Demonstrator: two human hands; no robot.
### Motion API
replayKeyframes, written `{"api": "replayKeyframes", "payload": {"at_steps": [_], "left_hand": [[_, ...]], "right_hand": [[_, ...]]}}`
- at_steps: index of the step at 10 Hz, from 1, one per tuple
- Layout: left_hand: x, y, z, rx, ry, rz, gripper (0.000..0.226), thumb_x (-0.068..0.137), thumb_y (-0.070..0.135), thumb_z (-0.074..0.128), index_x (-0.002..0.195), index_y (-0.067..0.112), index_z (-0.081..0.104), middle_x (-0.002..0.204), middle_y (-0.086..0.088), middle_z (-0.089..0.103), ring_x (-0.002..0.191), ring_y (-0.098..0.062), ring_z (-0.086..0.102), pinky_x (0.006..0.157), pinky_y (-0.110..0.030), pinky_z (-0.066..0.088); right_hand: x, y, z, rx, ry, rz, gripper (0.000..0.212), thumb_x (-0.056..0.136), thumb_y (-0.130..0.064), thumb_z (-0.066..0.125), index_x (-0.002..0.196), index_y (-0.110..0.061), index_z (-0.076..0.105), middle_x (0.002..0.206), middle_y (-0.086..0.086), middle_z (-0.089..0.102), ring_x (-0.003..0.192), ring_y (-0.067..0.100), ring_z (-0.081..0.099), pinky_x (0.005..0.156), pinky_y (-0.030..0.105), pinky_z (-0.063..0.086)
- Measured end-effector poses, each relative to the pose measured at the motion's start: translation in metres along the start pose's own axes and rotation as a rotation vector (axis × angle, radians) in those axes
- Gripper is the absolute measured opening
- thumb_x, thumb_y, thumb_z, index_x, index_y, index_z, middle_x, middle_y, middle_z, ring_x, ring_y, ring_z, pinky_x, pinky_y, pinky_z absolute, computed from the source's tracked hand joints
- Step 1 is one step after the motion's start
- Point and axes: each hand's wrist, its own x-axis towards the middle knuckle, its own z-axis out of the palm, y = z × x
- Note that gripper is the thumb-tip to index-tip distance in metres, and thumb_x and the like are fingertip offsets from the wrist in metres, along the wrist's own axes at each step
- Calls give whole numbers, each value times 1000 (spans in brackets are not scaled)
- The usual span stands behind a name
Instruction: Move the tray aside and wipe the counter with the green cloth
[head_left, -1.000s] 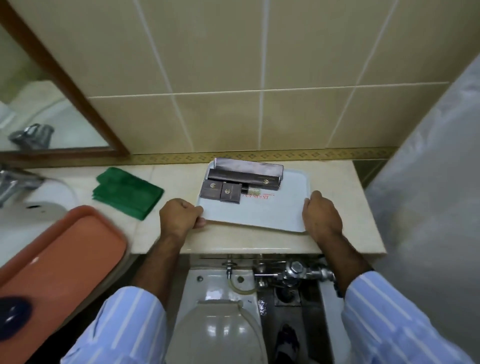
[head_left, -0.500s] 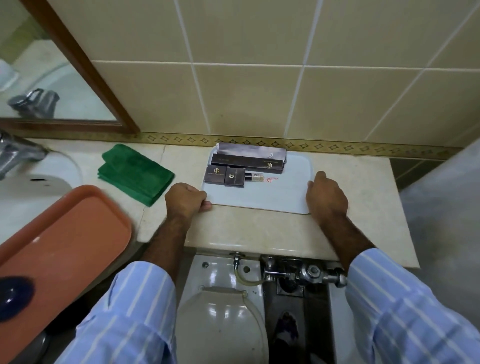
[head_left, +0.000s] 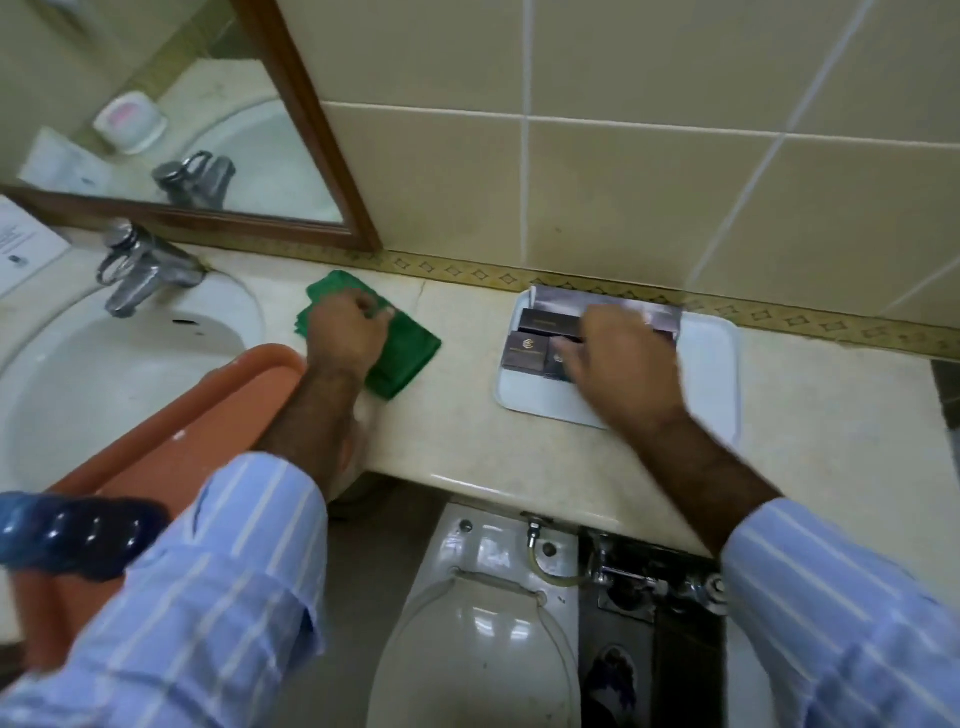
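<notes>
Gripping green cloth (head_left: 387, 347) — left hand (head_left: 345, 332)

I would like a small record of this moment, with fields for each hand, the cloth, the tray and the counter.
left hand: closed on the green cloth, near the sink
right hand: over the white tray, fingers spread above the dark boxes; contact unclear, blurred
green cloth: folded, lying on the counter
white tray: on the counter, against the wall
</notes>
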Motion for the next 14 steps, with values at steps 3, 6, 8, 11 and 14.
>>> {"api": "replayKeyframes", "payload": {"at_steps": [3,6,8,11,14], "left_hand": [[73,-59,-13,375,-186,52,61,95,38,68,137,-3,54,142,-25,58,133,-41,54,110,-40,42],[64,-61,-34,-66,-3,-16,33,81,16,71,112,8,76,114,-14,76,109,-31,70,94,-33,57],[44,-82,-94,-266,101,-56,40,72,14,72,111,14,79,106,-6,79,94,-20,74,88,-31,61],[-14,-158,-96,12,-69,-156,39,77,21,84,114,10,77,114,-14,77,104,-31,72,96,-36,56],[-41,-117,-101,269,-126,134,81,86,47,72,150,6,43,154,-19,43,143,-38,39,117,-47,38]], "right_hand": [[54,-152,85,59,-329,-49,40,107,-32,49,129,-1,63,133,21,59,125,39,56,100,42,49],[54,-180,70,541,-228,230,22,88,-13,62,108,-4,64,113,18,70,104,35,68,74,37,51],[12,-216,19,1094,-278,349,24,86,-1,73,98,-15,57,86,9,72,62,16,78,54,24,62],[-59,-251,53,811,-392,269,17,84,-1,66,97,-12,63,86,13,74,65,21,76,52,28,60],[-55,-192,12,-66,-244,-160,60,100,-55,52,148,-19,47,155,13,44,148,34,37,115,51,37]]}}
